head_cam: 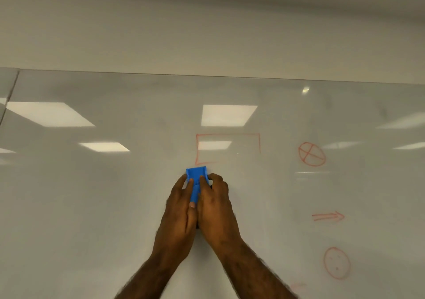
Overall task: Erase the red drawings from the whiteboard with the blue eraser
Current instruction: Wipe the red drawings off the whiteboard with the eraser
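Pressing against the whiteboard (115, 195), both hands hold the blue eraser (196, 179) between them, and I can see it standing upright on the board with its top end poking out above the fingertips. The left hand (181, 209) lies along the eraser's left side, its fingers closed against it. The right hand (216, 204) wraps the right side, fingers curled round the edge. The two hands touch each other below the eraser, with the forearms spreading apart toward the bottom of the view.

The eraser sits just below the lower left corner of a red rectangle (227, 134). That rectangle is incomplete: its top, its left side, a short piece of the bottom and part of the right side show, while the lower right is blank board.

Well off to the right there is a red circle with a cross (311, 153) inside it. Below that is a red arrow (328, 216) pointing right, and lower still a red oval (337, 263) with a few dots in it. A faint red smudge (297, 287) shows near the bottom edge, by the right forearm.

Ceiling light reflections (228, 115) gleam as pale patches on the glossy surface, one of them inside the rectangle. A plain wall (207, 34) runs above the board's top edge.
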A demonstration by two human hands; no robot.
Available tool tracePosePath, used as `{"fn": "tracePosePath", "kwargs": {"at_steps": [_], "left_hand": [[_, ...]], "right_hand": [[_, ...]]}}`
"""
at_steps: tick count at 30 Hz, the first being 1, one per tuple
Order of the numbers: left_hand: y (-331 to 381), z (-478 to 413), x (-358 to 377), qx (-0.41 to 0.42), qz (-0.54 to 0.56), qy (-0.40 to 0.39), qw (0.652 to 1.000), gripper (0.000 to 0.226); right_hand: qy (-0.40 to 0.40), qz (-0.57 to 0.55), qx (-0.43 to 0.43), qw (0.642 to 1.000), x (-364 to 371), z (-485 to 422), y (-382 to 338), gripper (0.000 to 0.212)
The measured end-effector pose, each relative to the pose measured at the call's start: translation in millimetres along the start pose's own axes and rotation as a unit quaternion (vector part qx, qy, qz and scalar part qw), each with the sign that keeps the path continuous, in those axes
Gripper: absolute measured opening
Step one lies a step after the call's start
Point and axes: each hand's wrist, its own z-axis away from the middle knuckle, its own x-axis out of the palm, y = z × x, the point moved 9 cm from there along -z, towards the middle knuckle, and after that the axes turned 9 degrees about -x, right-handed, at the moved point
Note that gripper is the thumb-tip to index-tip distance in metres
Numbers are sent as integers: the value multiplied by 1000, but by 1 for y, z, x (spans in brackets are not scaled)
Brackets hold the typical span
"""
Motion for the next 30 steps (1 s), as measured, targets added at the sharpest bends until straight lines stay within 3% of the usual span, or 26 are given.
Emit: {"fn": "tracePosePath", "kwargs": {"at_steps": [4,6,9,11,18,21,24,27,30], "left_hand": [[0,6,12,-17,2,9,1000,86],[9,10,17,3,-90,47,995,89],[12,7,22,6,-200,105,974,89],[18,2,21,3,-214,127,969,86],[15,-38,-45,-1,-300,230,926,72],[25,-64,-47,5,-299,233,925,65],[48,-67,-3,34,-312,197,929,68],[67,-30,62,146,-404,183,884,69],[66,-8,86,201,-430,150,867,66]], "right_hand": [[-75,101,-66,990,-8,0,-1,44],[-82,172,-133,973,-25,4,-3,47],[73,348,-235,904,-80,16,11,42],[148,416,-235,866,-116,20,32,44],[74,473,-184,859,-124,14,78,72],[69,484,-172,855,-124,11,85,78],[62,480,-173,858,-123,11,89,80],[63,485,-170,856,-125,9,89,83],[64,482,-166,858,-125,11,91,84]]}}
